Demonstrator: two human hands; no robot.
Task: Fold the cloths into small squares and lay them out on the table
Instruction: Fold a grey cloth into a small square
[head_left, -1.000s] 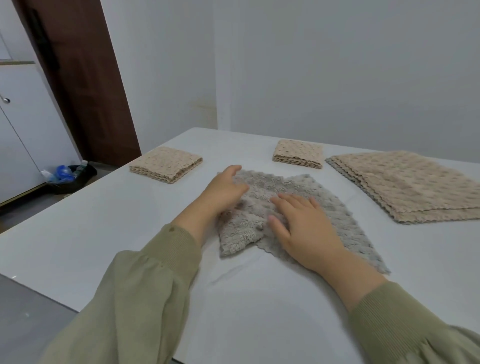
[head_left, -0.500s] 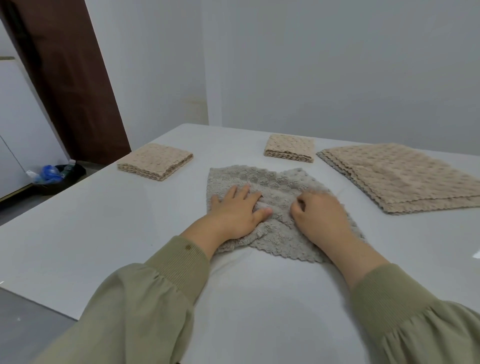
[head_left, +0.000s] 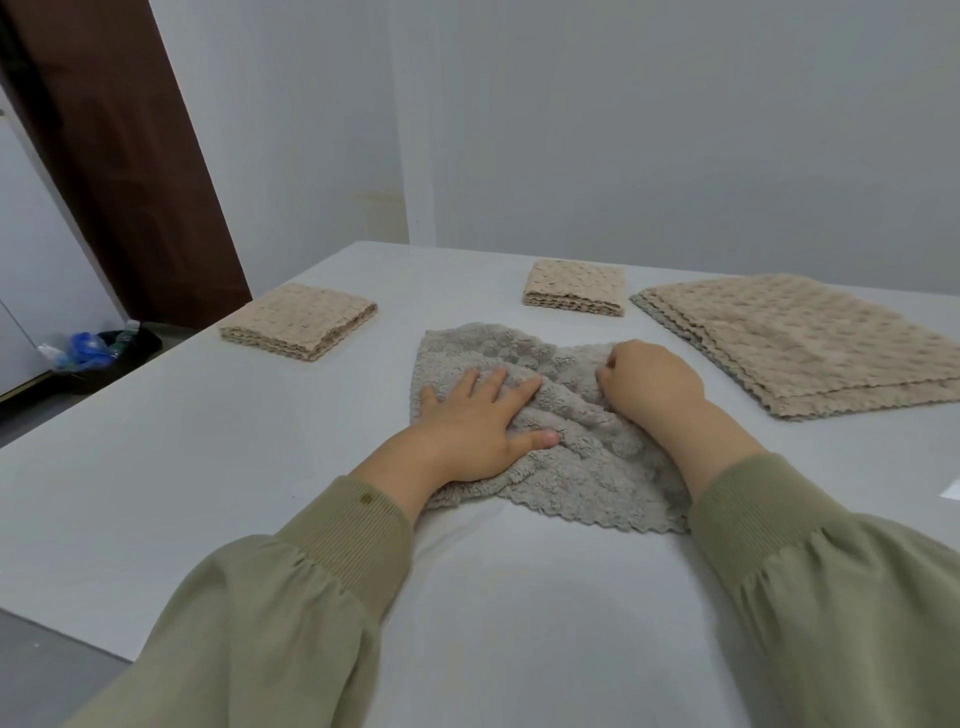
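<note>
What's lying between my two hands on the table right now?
A rumpled stretch of the grey cloth lies between the left hand, flat on it, and the right hand, which grips it, in the head view.

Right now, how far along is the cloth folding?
Done: the left folded square and the far folded square lie on the table. In hand: the grey cloth, partly folded; the left hand presses it flat, the right hand grips a fold. Left: finishing it, then the unfolded beige stack.
</note>
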